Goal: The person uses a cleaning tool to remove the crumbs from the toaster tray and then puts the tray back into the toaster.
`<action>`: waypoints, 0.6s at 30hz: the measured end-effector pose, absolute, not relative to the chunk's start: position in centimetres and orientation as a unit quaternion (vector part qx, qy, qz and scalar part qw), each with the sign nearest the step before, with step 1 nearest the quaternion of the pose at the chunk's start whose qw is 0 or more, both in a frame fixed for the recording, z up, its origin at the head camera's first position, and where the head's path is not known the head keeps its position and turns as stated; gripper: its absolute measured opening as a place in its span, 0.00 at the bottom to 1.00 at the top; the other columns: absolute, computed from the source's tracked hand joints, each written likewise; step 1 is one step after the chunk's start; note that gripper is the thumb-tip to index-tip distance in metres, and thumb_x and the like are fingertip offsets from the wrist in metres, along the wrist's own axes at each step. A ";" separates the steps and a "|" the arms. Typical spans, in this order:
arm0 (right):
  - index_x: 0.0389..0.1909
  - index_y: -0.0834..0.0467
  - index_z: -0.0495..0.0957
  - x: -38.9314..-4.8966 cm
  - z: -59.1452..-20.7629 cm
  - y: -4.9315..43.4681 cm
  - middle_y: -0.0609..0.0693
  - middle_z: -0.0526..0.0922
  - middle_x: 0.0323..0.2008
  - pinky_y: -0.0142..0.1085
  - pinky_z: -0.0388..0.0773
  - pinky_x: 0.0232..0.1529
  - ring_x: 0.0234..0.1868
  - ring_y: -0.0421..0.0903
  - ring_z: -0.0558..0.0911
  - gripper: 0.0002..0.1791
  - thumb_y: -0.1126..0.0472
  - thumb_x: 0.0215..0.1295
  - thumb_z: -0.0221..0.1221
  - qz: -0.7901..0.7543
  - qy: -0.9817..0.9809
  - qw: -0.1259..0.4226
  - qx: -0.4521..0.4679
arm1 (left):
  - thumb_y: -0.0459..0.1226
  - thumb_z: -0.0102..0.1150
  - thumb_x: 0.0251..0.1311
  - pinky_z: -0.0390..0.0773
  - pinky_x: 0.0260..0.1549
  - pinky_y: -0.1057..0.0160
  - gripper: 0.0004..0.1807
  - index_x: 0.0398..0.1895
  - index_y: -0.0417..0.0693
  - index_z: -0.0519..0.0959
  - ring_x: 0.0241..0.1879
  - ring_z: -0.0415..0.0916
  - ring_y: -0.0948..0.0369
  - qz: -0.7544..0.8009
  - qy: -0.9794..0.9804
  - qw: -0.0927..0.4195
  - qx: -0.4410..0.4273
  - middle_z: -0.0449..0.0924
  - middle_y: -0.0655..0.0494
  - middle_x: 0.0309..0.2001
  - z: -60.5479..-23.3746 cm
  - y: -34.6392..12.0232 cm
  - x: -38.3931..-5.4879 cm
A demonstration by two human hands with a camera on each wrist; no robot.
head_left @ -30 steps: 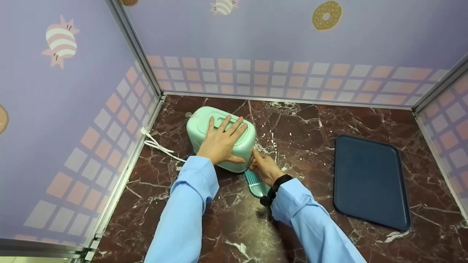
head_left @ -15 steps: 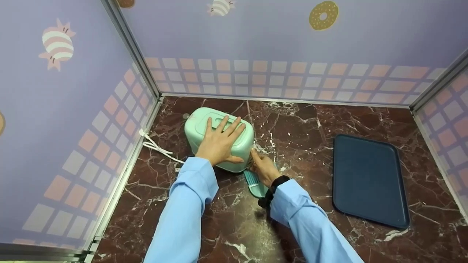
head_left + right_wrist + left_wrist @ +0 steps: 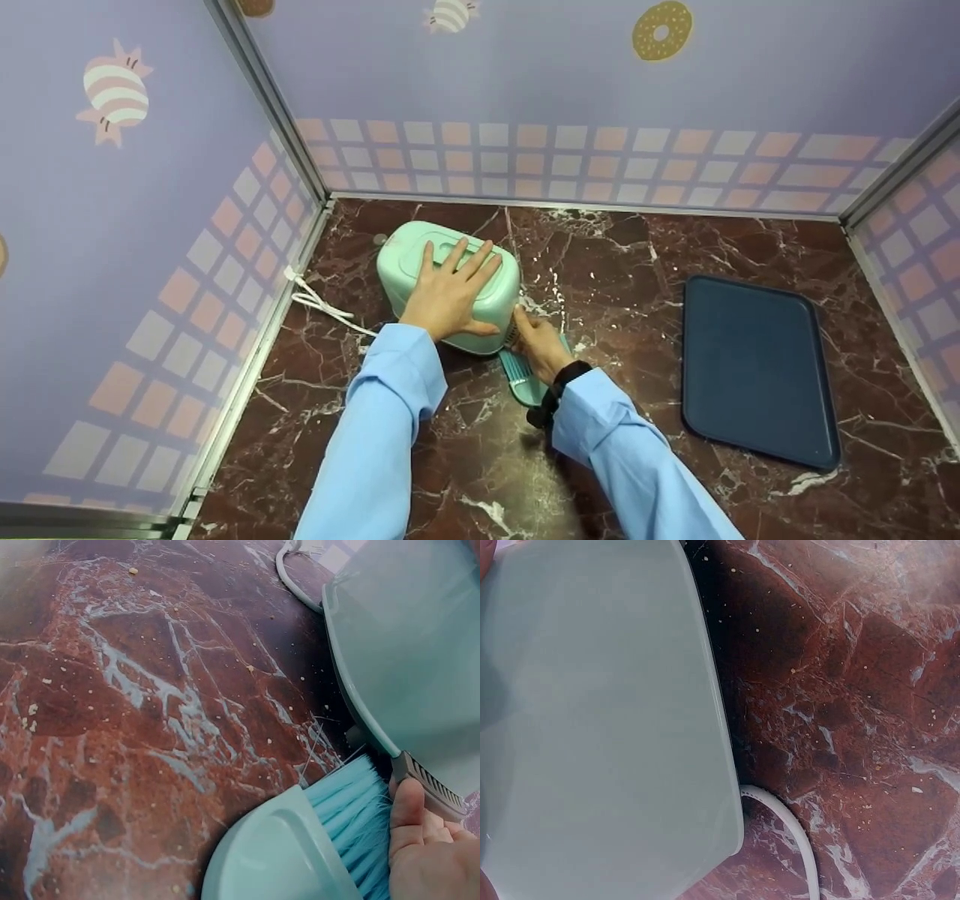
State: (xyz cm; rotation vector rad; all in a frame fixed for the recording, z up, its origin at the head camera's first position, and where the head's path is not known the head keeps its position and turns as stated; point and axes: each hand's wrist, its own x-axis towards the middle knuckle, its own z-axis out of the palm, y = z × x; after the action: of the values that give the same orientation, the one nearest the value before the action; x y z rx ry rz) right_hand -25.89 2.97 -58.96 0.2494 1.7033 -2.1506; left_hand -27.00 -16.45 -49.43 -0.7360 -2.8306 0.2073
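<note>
A mint-green toaster (image 3: 420, 259) stands on the marbled surface left of centre. My left hand (image 3: 448, 294) rests on its top with the fingers spread. At the toaster's near right end, my right hand (image 3: 541, 343) pinches a grey-brown slotted piece (image 3: 433, 789) low on its base; the thumb shows against its edge, and the other fingers are partly hidden. A small brush (image 3: 519, 375) with teal bristles (image 3: 352, 814) and a mint-green body (image 3: 277, 859) lies under the right hand, partly covered. In the left wrist view, the toaster's smooth side (image 3: 607, 720) fills the left half.
A dark blue tray (image 3: 757, 367) lies flat on the right. The toaster's white cord (image 3: 321, 301) runs left, its plug near the left wall. Pale crumbs (image 3: 31, 716) are scattered over the marbled surface (image 3: 450, 480). Patterned panels (image 3: 585, 82) enclose the back and sides.
The right hand has shifted slightly, and the slotted piece shows more in the head view than a second ago. The left hand keeps its place on the toaster. The head view has shifted slightly.
</note>
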 end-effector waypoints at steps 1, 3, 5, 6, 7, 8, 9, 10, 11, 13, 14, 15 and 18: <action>0.50 0.66 0.79 -25.9 -58.9 2.9 0.47 0.70 0.23 0.34 0.74 0.34 0.26 0.44 0.72 0.25 0.46 0.80 0.50 -0.767 0.605 0.193 0.087 | 0.81 0.58 0.41 0.44 0.71 0.27 0.68 0.83 0.62 0.48 0.80 0.46 0.47 0.070 -0.960 0.106 -0.250 0.45 0.58 0.83 -49.4 -16.5 -27.0; 0.48 0.64 0.80 -25.9 -58.9 2.9 0.47 0.70 0.24 0.34 0.74 0.34 0.26 0.44 0.72 0.23 0.47 0.80 0.50 -0.768 0.605 0.193 0.087 | 0.82 0.57 0.41 0.44 0.71 0.27 0.69 0.83 0.62 0.48 0.80 0.46 0.47 0.073 -0.959 0.108 -0.250 0.45 0.58 0.83 -49.5 -16.5 -27.0; 0.44 0.63 0.80 -25.9 -59.0 2.8 0.48 0.71 0.26 0.34 0.74 0.33 0.26 0.44 0.72 0.22 0.47 0.80 0.50 -0.768 0.604 0.192 0.087 | 0.82 0.57 0.41 0.45 0.71 0.27 0.68 0.83 0.62 0.48 0.80 0.46 0.47 0.073 -0.959 0.112 -0.251 0.46 0.58 0.82 -49.5 -16.6 -27.0; 0.41 0.62 0.80 -25.9 -59.0 2.8 0.48 0.71 0.26 0.34 0.74 0.33 0.26 0.43 0.72 0.22 0.47 0.80 0.50 -0.768 0.606 0.191 0.085 | 0.82 0.58 0.41 0.45 0.71 0.27 0.68 0.83 0.62 0.48 0.80 0.46 0.47 0.072 -0.958 0.113 -0.252 0.46 0.58 0.82 -49.5 -16.6 -27.0; 0.38 0.61 0.80 -25.9 -59.0 2.8 0.48 0.71 0.27 0.34 0.74 0.32 0.26 0.43 0.71 0.22 0.47 0.80 0.50 -0.768 0.606 0.189 0.084 | 0.81 0.58 0.41 0.45 0.71 0.27 0.68 0.83 0.62 0.48 0.80 0.47 0.47 0.071 -0.958 0.114 -0.253 0.46 0.58 0.82 -49.5 -16.6 -26.9; 0.35 0.60 0.80 -25.9 -59.0 2.8 0.48 0.71 0.27 0.34 0.74 0.32 0.26 0.43 0.71 0.22 0.47 0.80 0.50 -0.767 0.608 0.187 0.081 | 0.81 0.58 0.41 0.45 0.71 0.27 0.68 0.83 0.61 0.48 0.80 0.47 0.47 0.070 -0.958 0.115 -0.253 0.46 0.58 0.82 -49.5 -16.7 -26.9; 0.33 0.60 0.80 -25.9 -59.0 2.8 0.48 0.71 0.26 0.34 0.74 0.31 0.25 0.43 0.71 0.22 0.48 0.80 0.50 -0.767 0.609 0.185 0.079 | 0.81 0.59 0.42 0.45 0.71 0.27 0.68 0.83 0.61 0.49 0.80 0.47 0.47 0.068 -0.958 0.115 -0.253 0.46 0.58 0.82 -49.5 -16.7 -26.9; 0.31 0.60 0.80 -25.9 -59.0 2.8 0.48 0.71 0.26 0.34 0.74 0.30 0.25 0.43 0.71 0.22 0.48 0.80 0.50 -0.768 0.609 0.184 0.078 | 0.81 0.59 0.42 0.45 0.70 0.26 0.68 0.83 0.61 0.49 0.80 0.47 0.47 0.068 -0.958 0.116 -0.253 0.46 0.58 0.82 -49.5 -16.7 -26.9; 0.30 0.60 0.79 -25.9 -59.0 2.8 0.48 0.70 0.25 0.33 0.74 0.30 0.25 0.43 0.71 0.23 0.48 0.80 0.51 -0.768 0.609 0.184 0.077 | 0.81 0.59 0.42 0.45 0.70 0.26 0.67 0.83 0.61 0.49 0.80 0.48 0.47 0.068 -0.958 0.116 -0.253 0.46 0.58 0.82 -49.5 -16.7 -26.9; 0.29 0.59 0.79 -25.9 -59.0 2.8 0.47 0.69 0.22 0.33 0.75 0.30 0.23 0.42 0.70 0.22 0.48 0.80 0.51 -0.766 0.611 0.183 0.080 | 0.81 0.59 0.42 0.45 0.70 0.26 0.67 0.83 0.61 0.49 0.80 0.48 0.47 0.069 -0.958 0.116 -0.253 0.46 0.58 0.82 -49.5 -16.7 -26.9; 0.29 0.59 0.78 -25.9 -59.0 2.8 0.46 0.68 0.21 0.34 0.75 0.30 0.23 0.42 0.70 0.23 0.48 0.80 0.51 -0.765 0.612 0.182 0.081 | 0.81 0.59 0.42 0.45 0.70 0.26 0.68 0.83 0.61 0.49 0.80 0.48 0.47 0.069 -0.958 0.116 -0.253 0.46 0.58 0.82 -49.4 -16.7 -26.9; 0.27 0.59 0.77 -25.9 -59.0 2.8 0.45 0.67 0.19 0.34 0.75 0.30 0.22 0.42 0.70 0.23 0.48 0.80 0.52 -0.764 0.613 0.182 0.084 | 0.81 0.59 0.42 0.45 0.70 0.26 0.68 0.83 0.61 0.49 0.80 0.48 0.47 0.069 -0.958 0.115 -0.253 0.46 0.58 0.82 -49.4 -16.7 -26.9; 0.22 0.57 0.73 -25.9 -59.1 2.8 0.44 0.65 0.15 0.34 0.76 0.30 0.21 0.43 0.70 0.25 0.47 0.79 0.52 -0.756 0.623 0.178 0.093 | 0.80 0.60 0.41 0.44 0.71 0.27 0.68 0.83 0.61 0.49 0.80 0.47 0.47 0.064 -0.958 0.114 -0.255 0.46 0.58 0.82 -49.4 -16.6 -26.9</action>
State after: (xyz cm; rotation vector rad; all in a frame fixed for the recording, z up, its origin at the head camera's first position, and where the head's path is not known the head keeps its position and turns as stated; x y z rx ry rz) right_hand -25.88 2.82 -59.08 0.2619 1.7627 -2.1381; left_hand -26.89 -16.61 -49.41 -0.7468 -2.8101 0.1876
